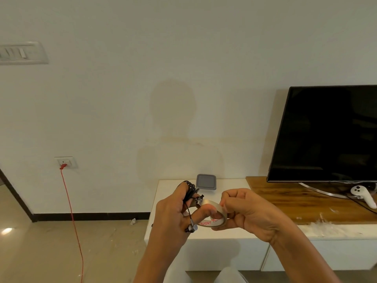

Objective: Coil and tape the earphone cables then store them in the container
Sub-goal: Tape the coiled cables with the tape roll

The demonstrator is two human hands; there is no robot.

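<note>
Above a low white cabinet [228, 234], the left hand [171, 213] grips the coiled earphone cable [189, 189], its fingers curled, while the right hand [244, 211] pinches the tape roll [214, 203] just beside it, near the grey container [206, 181] at the far edge, with open floor to the left.

Grey container [206, 181] occupies the cabinet top's [230, 183] far edge; bare surface lies nearer; television [326, 133] and controller [365, 196] block the right.
</note>
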